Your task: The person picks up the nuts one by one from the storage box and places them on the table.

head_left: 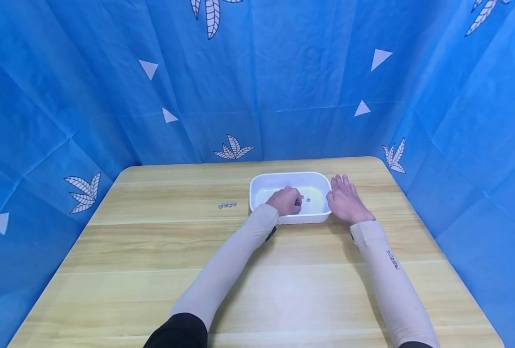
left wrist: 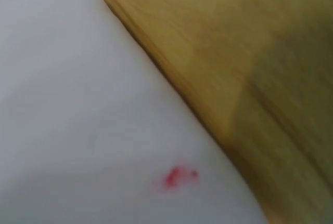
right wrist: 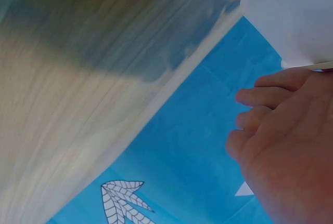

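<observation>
A white plastic tray (head_left: 263, 180) stands toward the back of the table. Inside it, my left hand (head_left: 286, 200) reaches down over the near rim with curled fingers. The fingertips are hidden, so whatever they may pinch cannot be seen. Just right of them, a couple of small silvery metal pieces (head_left: 308, 199) lie on the tray floor. At the tray's right side, my right hand (head_left: 346, 200) touches the rim near its thumb, its other fingers extended outside the tray. The right wrist view shows that hand's palm side (right wrist: 291, 141) beside the tray wall (right wrist: 286, 16).
Several small silvery pieces (head_left: 227, 205) lie in a short row on the wooden table (head_left: 161, 251), left of the tray. A blue patterned cloth (head_left: 257, 87) hangs behind and beside the table. The left wrist view shows mostly white tray surface (left wrist: 93, 104) with a red mark.
</observation>
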Demonstrator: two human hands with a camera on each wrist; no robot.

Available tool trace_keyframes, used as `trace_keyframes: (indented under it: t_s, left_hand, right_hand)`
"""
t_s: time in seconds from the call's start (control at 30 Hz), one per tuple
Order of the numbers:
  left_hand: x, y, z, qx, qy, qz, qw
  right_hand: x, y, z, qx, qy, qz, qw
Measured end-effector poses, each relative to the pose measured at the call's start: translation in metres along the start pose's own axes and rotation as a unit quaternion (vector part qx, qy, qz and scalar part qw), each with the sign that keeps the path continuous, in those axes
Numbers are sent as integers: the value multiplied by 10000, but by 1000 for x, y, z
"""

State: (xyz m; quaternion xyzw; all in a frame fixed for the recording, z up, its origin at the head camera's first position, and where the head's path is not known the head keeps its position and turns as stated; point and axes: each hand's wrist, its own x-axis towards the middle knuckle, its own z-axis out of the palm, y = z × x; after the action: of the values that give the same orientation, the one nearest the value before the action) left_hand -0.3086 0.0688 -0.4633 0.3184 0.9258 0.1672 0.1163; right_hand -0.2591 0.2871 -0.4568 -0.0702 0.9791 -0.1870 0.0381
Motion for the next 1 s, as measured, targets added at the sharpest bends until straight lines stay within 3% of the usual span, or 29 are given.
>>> trace_keyframes:
  t_s: [0.3, 1.0]
  left_hand:
    - [2, -3, 2, 399, 60, -124, 9991]
    - [-2, 0, -1, 294, 282, -371, 9985]
  right_hand:
    - [0, 0, 1, 23, 16, 5, 10000]
    - [1, 1, 2, 94, 8, 18, 10000]
